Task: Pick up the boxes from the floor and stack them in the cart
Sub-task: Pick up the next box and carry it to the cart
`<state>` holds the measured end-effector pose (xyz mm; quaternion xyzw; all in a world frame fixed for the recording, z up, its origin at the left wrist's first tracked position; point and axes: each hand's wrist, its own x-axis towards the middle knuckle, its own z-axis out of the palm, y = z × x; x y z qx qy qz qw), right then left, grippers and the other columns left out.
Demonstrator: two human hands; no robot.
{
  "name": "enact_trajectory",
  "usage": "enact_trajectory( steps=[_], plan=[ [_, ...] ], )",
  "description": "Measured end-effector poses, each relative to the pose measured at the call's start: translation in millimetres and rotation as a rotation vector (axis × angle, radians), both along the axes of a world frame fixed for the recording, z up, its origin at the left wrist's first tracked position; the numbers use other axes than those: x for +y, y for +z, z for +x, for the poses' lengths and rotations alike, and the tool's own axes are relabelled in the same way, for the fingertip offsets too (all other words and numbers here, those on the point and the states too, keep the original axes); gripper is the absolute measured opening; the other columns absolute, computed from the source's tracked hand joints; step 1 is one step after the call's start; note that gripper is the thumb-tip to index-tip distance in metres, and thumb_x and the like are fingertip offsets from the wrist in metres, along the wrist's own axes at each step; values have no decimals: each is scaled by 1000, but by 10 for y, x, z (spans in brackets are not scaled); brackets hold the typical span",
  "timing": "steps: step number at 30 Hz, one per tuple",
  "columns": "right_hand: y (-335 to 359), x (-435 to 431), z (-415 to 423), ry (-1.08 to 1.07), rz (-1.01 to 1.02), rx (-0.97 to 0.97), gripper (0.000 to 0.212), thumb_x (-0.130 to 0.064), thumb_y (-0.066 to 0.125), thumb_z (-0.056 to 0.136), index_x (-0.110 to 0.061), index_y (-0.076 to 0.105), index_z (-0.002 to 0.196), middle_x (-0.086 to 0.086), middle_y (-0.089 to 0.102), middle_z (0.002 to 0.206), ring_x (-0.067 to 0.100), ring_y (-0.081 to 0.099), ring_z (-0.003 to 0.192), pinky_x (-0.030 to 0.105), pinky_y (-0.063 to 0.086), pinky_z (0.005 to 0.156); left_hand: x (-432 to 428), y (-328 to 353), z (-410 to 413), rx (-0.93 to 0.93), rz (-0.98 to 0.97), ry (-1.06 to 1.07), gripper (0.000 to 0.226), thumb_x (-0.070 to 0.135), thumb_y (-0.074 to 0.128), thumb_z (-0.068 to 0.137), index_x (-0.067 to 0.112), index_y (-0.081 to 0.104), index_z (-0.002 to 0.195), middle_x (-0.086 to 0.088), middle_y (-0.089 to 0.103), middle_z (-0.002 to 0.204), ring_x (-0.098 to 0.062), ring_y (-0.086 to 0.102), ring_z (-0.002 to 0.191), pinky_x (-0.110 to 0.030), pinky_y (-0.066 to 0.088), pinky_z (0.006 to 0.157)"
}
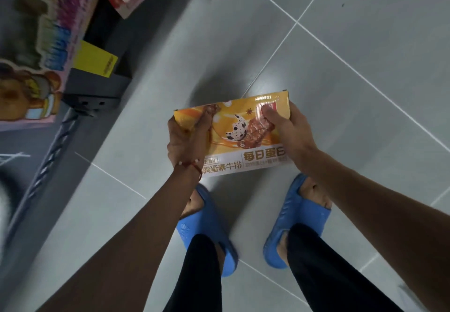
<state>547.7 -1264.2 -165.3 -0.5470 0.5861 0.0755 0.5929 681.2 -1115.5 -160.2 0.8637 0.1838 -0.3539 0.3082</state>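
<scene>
Above blue slippers [295, 221] on the grey tiled floor [341, 68], the left hand [183, 138] and right hand [286, 129] each grip an end of a flat orange-yellow box [233, 126] printed with a speckled egg, meat pieces and a white text band.

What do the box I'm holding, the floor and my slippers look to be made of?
Orange box, held by left hand and right hand: printed cardboard, probably glossy, judging by its sharp folded edges and sheen.
Floor: smooth grey tile, likely ceramic, with pale grout lines and soft reflections.
Blue slippers: matte moulded foam or rubber, thick and seamless.
</scene>
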Motion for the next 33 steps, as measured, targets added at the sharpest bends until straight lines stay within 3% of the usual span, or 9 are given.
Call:
enact_trajectory(
  steps=[3, 8, 13, 15, 17, 21, 26, 30, 33],
  plan=[
    [360, 28, -101, -3, -3, 11, 38, -61, 63, 91, -36, 66, 119, -12, 78, 99, 8, 76, 84, 38, 60, 90, 1, 382, -33, 16, -4, -15, 77, 79, 68, 60, 40, 51, 123, 5, 66, 115, -28, 60, 112, -45, 47, 102],
    [1244, 39, -192, 3, -1, 1, 31, -62, 65, 87, -41, 66, 110, -13, 78, 98, 11, 76, 88, 46, 59, 95, 32, 1261, -136, 55, -64, 56, 78, 83, 72, 50, 40, 53, 112, 4, 69, 108, -28, 64, 105, -48, 50, 99],
    [2265, 84, -337, 16, -36, -2, 38, -59, 67, 92, -36, 62, 121, -11, 76, 106, 8, 75, 90, 34, 58, 88, 107, 2266, -280, 90, -134, 66, 70, 80, 76, 50, 43, 53, 105, 7, 70, 101, -28, 68, 99, -53, 54, 92],
    [2694, 105, -433, 19, -46, -1, 44, -59, 65, 93, -33, 59, 128, -11, 75, 109, 5, 75, 86, 25, 56, 76, 127, 2692, -342, 106, -173, 68, 66, 72, 79, 54, 40, 52, 105, 8, 71, 98, -25, 69, 94, -51, 56, 89],
    [3101, 124, -553, 24, -59, 0, 48, -62, 64, 92, -32, 57, 130, -10, 74, 111, 8, 75, 88, 26, 57, 76, 176, 3084, -428, 119, -215, 70, 64, 60, 84, 61, 33, 50, 108, 7, 71, 95, -21, 70, 88, -43, 58, 81],
    [3865, 174, -759, 22, -61, -34, 38, -51, 64, 98, -29, 58, 128, -9, 74, 109, 10, 77, 87, 32, 60, 81, 266, 3854, -619, 132, -292, 82, 52, 41, 84, 75, 26, 45, 107, 4, 70, 89, -11, 72, 70, -31, 58, 62],
    [4704, 209, -926, 12, -61, -96, 32, -43, 65, 99, -25, 59, 124, -9, 75, 103, 2, 75, 79, 14, 54, 64, 376, 4681, -855, 123, -394, 141, 49, 27, 81, 82, 19, 43, 112, 2, 70, 87, -12, 72, 72, -30, 59, 61],
    [5262, 185, -992, 41, -38, -149, 42, -45, 68, 96, -22, 58, 129, -3, 77, 107, 9, 77, 85, 26, 62, 75, 461, 5274, -1044, 83, -433, 198, 53, 35, 81, 80, 22, 42, 114, 4, 71, 90, -14, 72, 78, -31, 56, 63],
    [5661, 159, -1041, 97, -18, -198, 49, -51, 68, 94, -26, 53, 133, -6, 76, 110, 8, 76, 90, 32, 60, 84, 500, 5690, -1189, 16, -502, 299, 51, 26, 80, 81, 19, 41, 113, 1, 71, 88, -12, 73, 71, -28, 56, 59]
  ],
)
